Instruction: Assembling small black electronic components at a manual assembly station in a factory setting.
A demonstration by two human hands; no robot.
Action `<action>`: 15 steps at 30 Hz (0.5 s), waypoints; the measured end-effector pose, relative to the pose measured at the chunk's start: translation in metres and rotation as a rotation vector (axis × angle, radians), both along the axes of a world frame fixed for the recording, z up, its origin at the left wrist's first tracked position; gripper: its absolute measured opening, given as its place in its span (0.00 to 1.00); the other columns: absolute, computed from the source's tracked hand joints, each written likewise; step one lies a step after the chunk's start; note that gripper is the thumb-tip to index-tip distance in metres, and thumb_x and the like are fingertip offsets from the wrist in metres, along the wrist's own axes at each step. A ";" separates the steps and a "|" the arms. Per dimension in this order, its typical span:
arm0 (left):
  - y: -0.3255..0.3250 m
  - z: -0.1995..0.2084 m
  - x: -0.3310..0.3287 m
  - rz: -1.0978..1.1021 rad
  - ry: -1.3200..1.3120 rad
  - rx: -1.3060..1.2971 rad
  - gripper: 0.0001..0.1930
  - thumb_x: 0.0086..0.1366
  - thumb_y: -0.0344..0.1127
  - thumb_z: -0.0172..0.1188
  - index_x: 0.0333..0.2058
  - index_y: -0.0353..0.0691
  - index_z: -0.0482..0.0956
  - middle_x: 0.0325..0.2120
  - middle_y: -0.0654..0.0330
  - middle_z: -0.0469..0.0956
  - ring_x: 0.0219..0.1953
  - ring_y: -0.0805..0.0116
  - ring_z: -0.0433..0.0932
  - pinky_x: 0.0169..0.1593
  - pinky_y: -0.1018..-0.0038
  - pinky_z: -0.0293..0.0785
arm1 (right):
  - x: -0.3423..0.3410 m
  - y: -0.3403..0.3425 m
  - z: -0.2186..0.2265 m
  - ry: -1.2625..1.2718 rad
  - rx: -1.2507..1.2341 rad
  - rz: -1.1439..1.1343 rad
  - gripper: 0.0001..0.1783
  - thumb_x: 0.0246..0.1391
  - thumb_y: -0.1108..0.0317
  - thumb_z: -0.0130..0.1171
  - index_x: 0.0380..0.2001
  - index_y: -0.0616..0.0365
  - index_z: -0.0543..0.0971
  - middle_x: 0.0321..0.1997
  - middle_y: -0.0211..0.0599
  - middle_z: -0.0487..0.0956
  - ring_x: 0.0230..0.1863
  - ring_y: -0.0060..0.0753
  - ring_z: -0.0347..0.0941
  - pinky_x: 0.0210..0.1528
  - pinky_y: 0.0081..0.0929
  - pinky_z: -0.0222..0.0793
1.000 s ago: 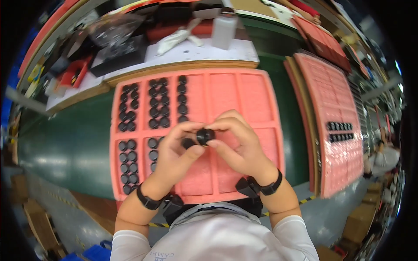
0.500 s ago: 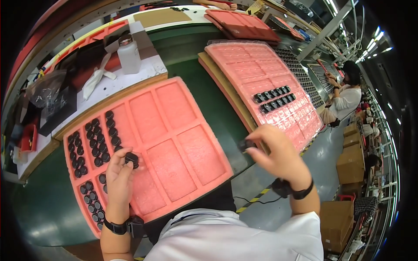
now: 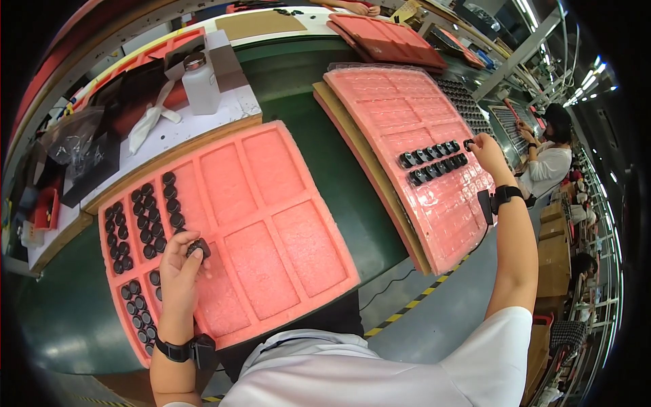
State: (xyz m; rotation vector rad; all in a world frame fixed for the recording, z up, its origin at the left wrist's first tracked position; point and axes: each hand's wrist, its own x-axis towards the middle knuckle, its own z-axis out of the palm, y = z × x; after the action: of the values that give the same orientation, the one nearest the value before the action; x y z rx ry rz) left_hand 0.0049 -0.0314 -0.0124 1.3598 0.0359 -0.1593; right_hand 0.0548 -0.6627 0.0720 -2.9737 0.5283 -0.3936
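Observation:
Between the fingertips of my left hand [image 3: 182, 268] is a small round black part [image 3: 199, 249], held over the near pink foam tray [image 3: 271, 264]. Groups of similar black parts fill the left compartments of that tray. My right hand [image 3: 487, 150] reaches far out to the right, its fingers pinched on another black part [image 3: 468, 145]. That part is at the right end of two rows of black parts [image 3: 437, 161] on a clear plastic blister tray [image 3: 451, 210], which lies on stacked pink foam. Whether the part touches the tray, I cannot tell.
A white bottle [image 3: 201, 85] with a metal cap and a white glove [image 3: 149, 122] are on the raised shelf at left. More pink trays [image 3: 386, 41] are stacked at the back. A co-worker [image 3: 549, 149] works at the far right, near cardboard boxes [image 3: 553, 261].
My right hand has moved away and to the right with its black part, from beside the blister tray to the end of the rows. My left hand has shifted slightly left.

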 end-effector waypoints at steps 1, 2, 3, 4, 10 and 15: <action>0.001 -0.003 0.002 0.013 -0.002 0.007 0.13 0.60 0.25 0.50 0.45 0.35 0.68 0.29 0.64 0.71 0.26 0.80 0.71 0.25 0.85 0.67 | 0.005 -0.009 -0.005 0.014 -0.014 -0.008 0.13 0.46 0.64 0.60 0.30 0.64 0.73 0.27 0.45 0.76 0.31 0.42 0.74 0.35 0.33 0.67; 0.002 -0.004 0.001 0.030 -0.002 0.018 0.12 0.60 0.26 0.50 0.44 0.36 0.68 0.28 0.65 0.71 0.25 0.80 0.71 0.25 0.85 0.67 | 0.011 -0.009 -0.008 0.031 -0.026 -0.012 0.13 0.46 0.65 0.60 0.31 0.64 0.73 0.27 0.45 0.76 0.31 0.42 0.73 0.35 0.32 0.67; 0.002 -0.004 0.002 0.035 0.002 0.021 0.12 0.60 0.26 0.50 0.44 0.36 0.68 0.28 0.65 0.71 0.25 0.80 0.71 0.25 0.85 0.67 | 0.014 -0.009 -0.011 0.048 -0.038 -0.016 0.14 0.47 0.65 0.60 0.31 0.65 0.73 0.27 0.44 0.76 0.30 0.42 0.73 0.35 0.32 0.67; 0.002 -0.005 0.002 0.041 0.004 0.022 0.12 0.60 0.26 0.50 0.44 0.36 0.68 0.28 0.65 0.71 0.25 0.80 0.71 0.25 0.85 0.67 | 0.017 -0.010 -0.014 0.051 -0.036 -0.013 0.14 0.47 0.65 0.60 0.31 0.65 0.73 0.27 0.44 0.76 0.30 0.42 0.73 0.35 0.32 0.67; 0.001 -0.006 0.004 0.033 0.019 0.037 0.11 0.60 0.25 0.51 0.42 0.38 0.69 0.27 0.65 0.72 0.24 0.80 0.70 0.26 0.84 0.68 | 0.021 -0.008 -0.025 0.051 -0.012 0.012 0.14 0.47 0.64 0.59 0.32 0.65 0.74 0.27 0.47 0.76 0.30 0.44 0.73 0.36 0.32 0.67; 0.001 -0.007 0.005 0.007 0.011 -0.002 0.12 0.59 0.25 0.52 0.43 0.38 0.69 0.29 0.64 0.72 0.25 0.79 0.71 0.27 0.84 0.68 | 0.017 -0.012 -0.019 0.026 -0.047 0.046 0.16 0.50 0.63 0.57 0.38 0.65 0.75 0.29 0.46 0.77 0.32 0.41 0.73 0.37 0.30 0.67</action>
State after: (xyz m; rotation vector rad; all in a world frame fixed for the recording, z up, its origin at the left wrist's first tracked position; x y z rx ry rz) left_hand 0.0095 -0.0303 -0.0199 1.3568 0.0497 -0.1614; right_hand 0.0719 -0.6743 0.0531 -3.0335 0.4580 -0.3684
